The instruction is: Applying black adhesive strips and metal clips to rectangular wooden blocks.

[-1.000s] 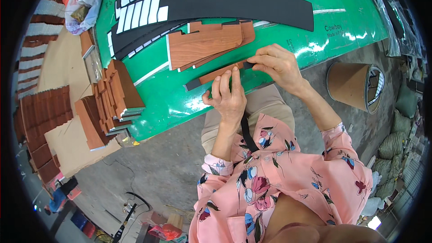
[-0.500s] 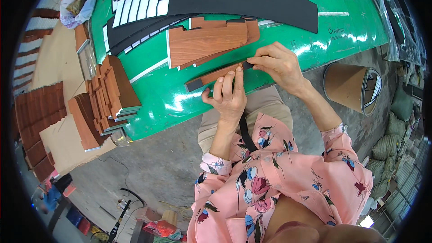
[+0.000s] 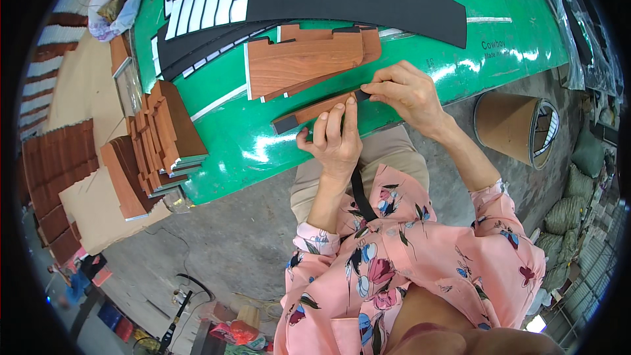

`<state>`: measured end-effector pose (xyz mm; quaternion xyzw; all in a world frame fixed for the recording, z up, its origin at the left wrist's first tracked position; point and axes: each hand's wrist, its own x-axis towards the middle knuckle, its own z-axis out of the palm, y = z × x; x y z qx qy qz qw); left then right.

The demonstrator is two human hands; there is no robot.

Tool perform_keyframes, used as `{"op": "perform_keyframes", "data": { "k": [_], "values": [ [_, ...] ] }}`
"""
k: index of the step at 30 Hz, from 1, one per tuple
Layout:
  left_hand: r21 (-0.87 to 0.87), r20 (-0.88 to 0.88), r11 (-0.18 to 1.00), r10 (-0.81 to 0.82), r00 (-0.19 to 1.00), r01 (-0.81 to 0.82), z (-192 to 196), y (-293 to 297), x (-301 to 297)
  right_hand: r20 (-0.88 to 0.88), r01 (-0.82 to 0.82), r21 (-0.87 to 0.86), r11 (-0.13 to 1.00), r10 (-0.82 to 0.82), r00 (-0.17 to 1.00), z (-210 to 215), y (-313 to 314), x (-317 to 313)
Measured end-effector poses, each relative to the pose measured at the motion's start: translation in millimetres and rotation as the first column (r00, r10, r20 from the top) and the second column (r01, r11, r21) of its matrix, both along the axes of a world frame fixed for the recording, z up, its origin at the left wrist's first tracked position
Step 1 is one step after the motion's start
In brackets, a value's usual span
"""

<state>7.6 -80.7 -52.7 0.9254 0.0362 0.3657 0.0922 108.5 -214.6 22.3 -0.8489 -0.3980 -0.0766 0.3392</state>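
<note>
A brown wood-grain panel [image 3: 313, 111] stands on its edge over the green table, with a dark strip [image 3: 286, 124] along its left end. My left hand [image 3: 334, 133] is closed on the panel, fingertips pressed along its upper edge. At the panel's right end, my right hand [image 3: 406, 95] pinches a small black strip [image 3: 361, 94] between thumb and fingers, against the edge. Just beyond lie several similar wood-grain panels [image 3: 305, 62], stacked flat, some with black strips on their notched edges.
Black sheets [image 3: 348, 3] with white strips spread over the far side of the green table [image 3: 230, 181]. Piled wood-grain pieces [image 3: 164, 128] stand at the left on cardboard. A brown drum [image 3: 506, 125] is on the floor to the right. A plastic bag [image 3: 118, 6] sits far left.
</note>
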Motion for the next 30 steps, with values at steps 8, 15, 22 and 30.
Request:
{"op": "perform_keyframes", "data": {
  "k": [8, 15, 22, 30],
  "values": [
    [-0.007, 0.003, 1.000, -0.005, 1.000, 0.005, 0, 1, 0, 0.009, -0.011, 0.009, 1.000, 0.011, 1.000, -1, 1, 1],
    [-0.003, 0.018, 1.000, -0.005, 1.000, 0.005, -2, -1, -1, 0.004, -0.020, -0.006, 1.000, 0.020, 1.000, -2, -4, 0],
    [0.002, 0.014, 1.000, 0.000, 1.000, 0.000, -7, -2, 0, -0.228, 0.155, 0.050, 0.987, -0.139, 0.964, -12, -28, -4],
    [0.001, -0.024, 1.000, -0.005, 1.000, 0.005, 12, -2, 7, -0.101, 0.098, 0.102, 0.990, -0.088, 0.991, -16, -19, -10]
  ]
}}
